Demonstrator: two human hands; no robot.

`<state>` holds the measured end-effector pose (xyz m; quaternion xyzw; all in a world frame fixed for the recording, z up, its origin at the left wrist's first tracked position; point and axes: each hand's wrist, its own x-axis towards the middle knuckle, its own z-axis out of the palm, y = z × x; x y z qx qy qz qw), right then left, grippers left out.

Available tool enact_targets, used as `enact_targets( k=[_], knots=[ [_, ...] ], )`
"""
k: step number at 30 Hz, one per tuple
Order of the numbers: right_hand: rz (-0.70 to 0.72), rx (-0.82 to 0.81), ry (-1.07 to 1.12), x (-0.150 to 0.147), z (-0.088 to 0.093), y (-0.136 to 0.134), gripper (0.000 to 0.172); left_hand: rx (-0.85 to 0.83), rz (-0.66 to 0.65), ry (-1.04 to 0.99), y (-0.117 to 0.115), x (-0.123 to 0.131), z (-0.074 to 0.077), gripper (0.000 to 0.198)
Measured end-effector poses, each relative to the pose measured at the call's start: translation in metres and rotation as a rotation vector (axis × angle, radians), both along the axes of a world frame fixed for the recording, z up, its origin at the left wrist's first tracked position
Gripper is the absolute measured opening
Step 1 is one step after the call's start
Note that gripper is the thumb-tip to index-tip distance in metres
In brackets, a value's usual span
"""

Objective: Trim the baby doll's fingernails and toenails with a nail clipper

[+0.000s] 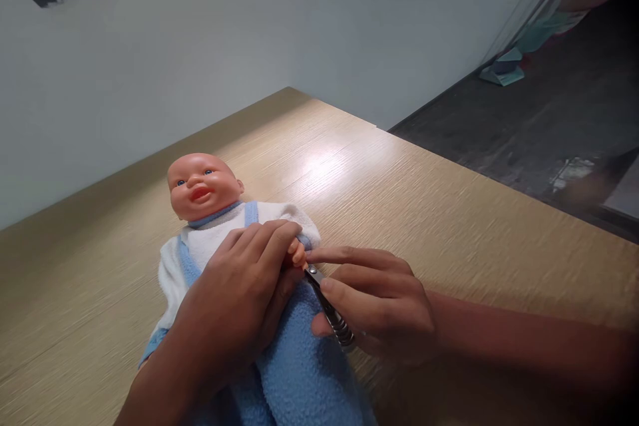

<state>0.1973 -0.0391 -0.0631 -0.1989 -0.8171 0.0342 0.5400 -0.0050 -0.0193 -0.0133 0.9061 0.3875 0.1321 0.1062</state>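
- Doll (212,239), head view: flat on back on bench (449,213), left of middle, head toward wall (200,46), face up.
- Dressed in white top with blue straps; blue fleece legs (294,373) running off lower edge of frame.
- Left hand (239,293): in from lower left, laid over doll's chest and belly, fingers clenched round doll's small arm.
- Tiny fingers (298,254) of doll: pink, poking out just past left fingertips.
- Right hand (379,309): in from right edge, forearm low along bench, grasping clipper (327,306) between thumb and curled fingers; forefinger stretched straight toward tiny fingers, tip just beside them.
- Clipper: slim, metal, slanted up and to the left; front end at tiny fingers, touching or just short, cannot tell which; rear end held between right thumb and fingers.
- Both hands close together above fleece, almost meeting at tiny fingers.
- Bench: pale wood grain, bright glare patch beyond doll, far corner pointing up frame.
- Beyond bench at right: dark floor (524,126), blurred; pale green item (504,70) near foot of wall, too blurred to name.
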Motion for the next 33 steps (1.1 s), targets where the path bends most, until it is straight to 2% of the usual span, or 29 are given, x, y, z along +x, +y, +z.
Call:
enact_targets(
  k=[5,12,16,18,22,27,29,33],
  knots=[
    [0.007,-0.082,0.039,-0.001,0.002,0.0,0.018,-0.007,0.0,-0.002,0.0,0.001,0.0,0.017],
    [0.066,-0.093,0.048,0.001,0.0,0.002,0.017,-0.022,0.003,-0.006,-0.001,0.001,0.0,0.016],
    [0.071,-0.228,0.093,-0.001,0.005,-0.001,0.024,-0.031,0.003,-0.007,-0.001,0.001,0.0,0.016],
    [0.071,-0.288,0.099,-0.001,0.008,-0.002,0.022,-0.031,-0.004,-0.012,-0.001,0.001,0.0,0.017],
    [0.052,-0.274,0.069,-0.002,0.01,-0.006,0.014,-0.042,-0.006,-0.02,0.0,0.002,0.001,0.017],
    [-0.058,-0.334,0.167,-0.007,0.012,-0.011,0.023,-0.056,0.007,-0.007,0.0,0.002,0.002,0.019],
    [-0.107,-0.309,0.154,-0.01,0.013,-0.012,0.024,-0.07,0.009,-0.013,0.001,0.001,0.002,0.021],
    [-0.186,-0.132,0.062,-0.016,0.015,-0.011,0.023,-0.13,0.004,-0.046,0.002,0.0,0.002,0.021]
  ],
)
